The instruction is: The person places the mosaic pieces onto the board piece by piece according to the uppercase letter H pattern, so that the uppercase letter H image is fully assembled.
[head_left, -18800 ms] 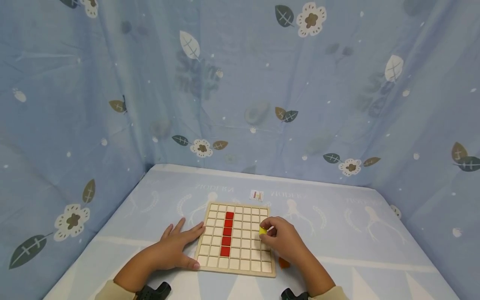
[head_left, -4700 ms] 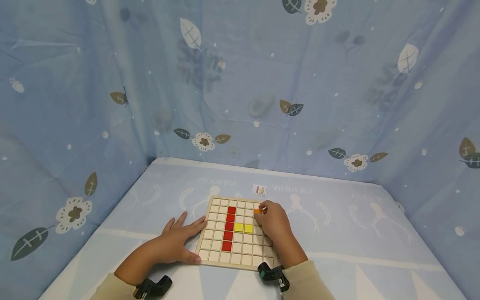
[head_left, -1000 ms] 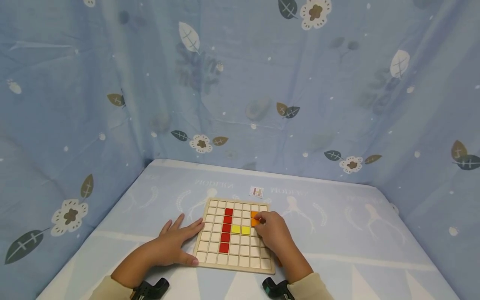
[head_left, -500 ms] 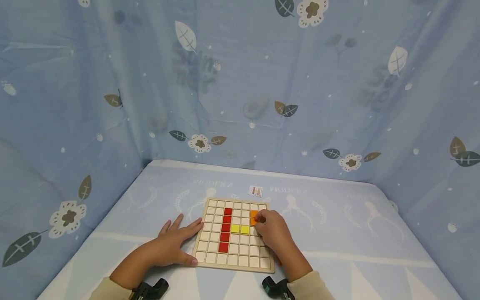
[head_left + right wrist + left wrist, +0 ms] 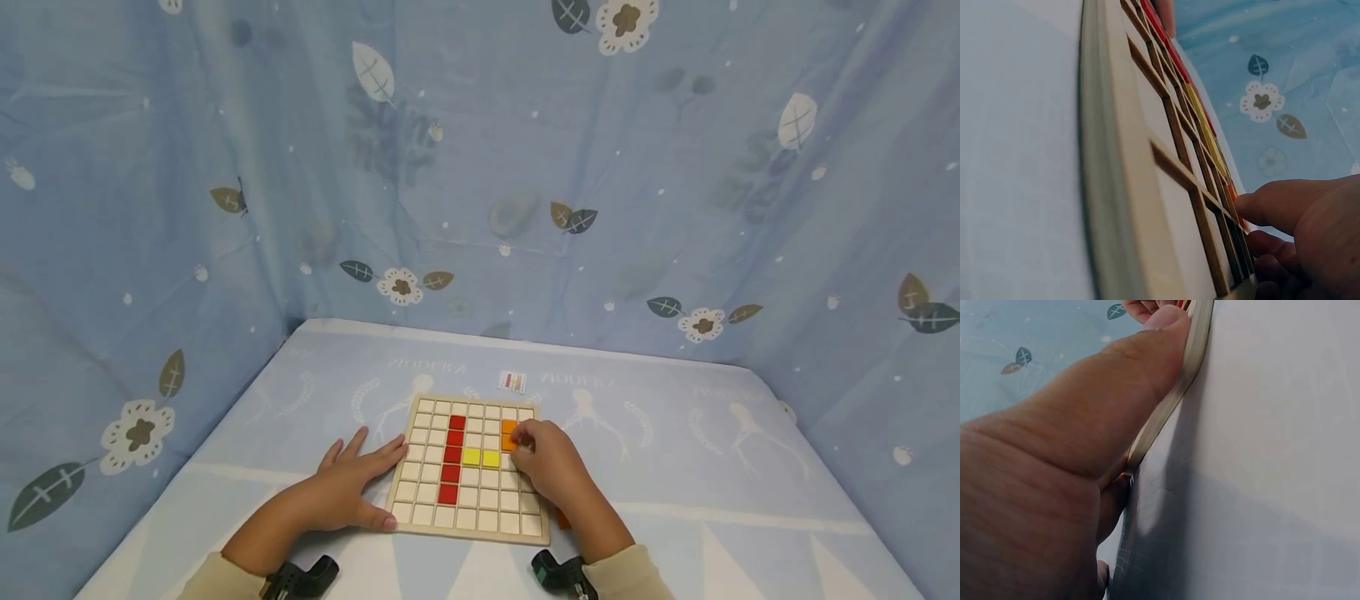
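A square wooden grid board (image 5: pixel 468 535) lies on the table. Down it runs a column of red tiles (image 5: pixel 452 473), with two yellow tiles (image 5: pixel 481 457) side by side to its right. Two orange tiles (image 5: pixel 509 427) stand one behind the other near the board's right side. My right hand (image 5: pixel 555 462) has thumb and forefinger on the nearer orange tile; the right wrist view shows the thumb (image 5: pixel 1266 203) against it, the fingers curled below. My left hand (image 5: pixel 348 492) rests spread at the board's left edge, its thumb (image 5: pixel 1147 356) touching the rim.
Behind the board lies a small printed card (image 5: pixel 513 382). An orange piece (image 5: pixel 562 519) sits on the table by the board's right edge, partly behind the right forearm. A blue patterned curtain (image 5: pixel 510 167) encloses the table's back and sides.
Since the oldest frame, the two yellow tiles and then the orange ones have come onto the board. In the last second the right forearm has shifted slightly right; the left hand stays put.
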A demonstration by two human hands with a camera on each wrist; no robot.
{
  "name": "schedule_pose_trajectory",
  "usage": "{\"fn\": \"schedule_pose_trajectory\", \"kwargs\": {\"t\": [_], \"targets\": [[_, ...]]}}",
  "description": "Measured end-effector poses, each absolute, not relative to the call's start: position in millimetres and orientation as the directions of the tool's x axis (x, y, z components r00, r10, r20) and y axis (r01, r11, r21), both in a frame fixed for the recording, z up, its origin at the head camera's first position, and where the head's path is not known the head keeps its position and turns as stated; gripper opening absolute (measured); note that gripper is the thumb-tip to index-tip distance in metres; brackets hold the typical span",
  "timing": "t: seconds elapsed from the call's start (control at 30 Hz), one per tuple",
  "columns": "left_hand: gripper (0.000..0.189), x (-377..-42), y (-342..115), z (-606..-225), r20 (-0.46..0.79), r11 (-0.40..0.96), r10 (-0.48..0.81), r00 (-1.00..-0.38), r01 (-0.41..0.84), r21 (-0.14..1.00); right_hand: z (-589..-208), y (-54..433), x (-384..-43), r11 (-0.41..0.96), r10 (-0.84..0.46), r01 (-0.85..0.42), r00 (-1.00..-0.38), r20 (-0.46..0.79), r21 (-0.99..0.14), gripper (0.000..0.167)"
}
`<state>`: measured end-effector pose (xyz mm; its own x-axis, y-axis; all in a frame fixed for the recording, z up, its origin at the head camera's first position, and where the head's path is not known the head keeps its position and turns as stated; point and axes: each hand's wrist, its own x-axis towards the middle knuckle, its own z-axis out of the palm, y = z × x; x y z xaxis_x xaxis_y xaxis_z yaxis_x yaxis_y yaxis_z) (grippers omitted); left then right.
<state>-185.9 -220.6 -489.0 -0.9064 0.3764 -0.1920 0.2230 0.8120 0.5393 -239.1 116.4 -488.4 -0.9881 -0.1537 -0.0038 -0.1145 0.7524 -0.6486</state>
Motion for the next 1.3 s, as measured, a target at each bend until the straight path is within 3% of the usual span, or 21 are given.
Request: {"fn": "schedule_pose_trajectory", "kwargs": {"t": [0.3, 0.87, 1.3], "targets": [[0.115, -184.5, -221.3, -489.2, -0.185, 0.803, 0.380, -0.906, 0.224, 0.552, -482.1, 129.3, -232.3, 0.725, -0.134, -0.091, -0.991, -0.009, -0.683, 0.024], [0.114, -184.8, -220.4, -490.6, -0.192, 0.805, 0.379, -0.905, 0.220, 0.551, -476.1, 174.7, -212.2, 0.823, -0.168, -0.092, -0.982, -0.087, -0.560, 0.033], [0.115, -185.7, -219.5, -491.7, -0.212, 0.823, 0.356, -0.910, 0.198, 0.532, -479.2, 203.8, -199.5, 0.807, -0.252, -0.152, -0.962, -0.100, -0.570, 0.051]]}}
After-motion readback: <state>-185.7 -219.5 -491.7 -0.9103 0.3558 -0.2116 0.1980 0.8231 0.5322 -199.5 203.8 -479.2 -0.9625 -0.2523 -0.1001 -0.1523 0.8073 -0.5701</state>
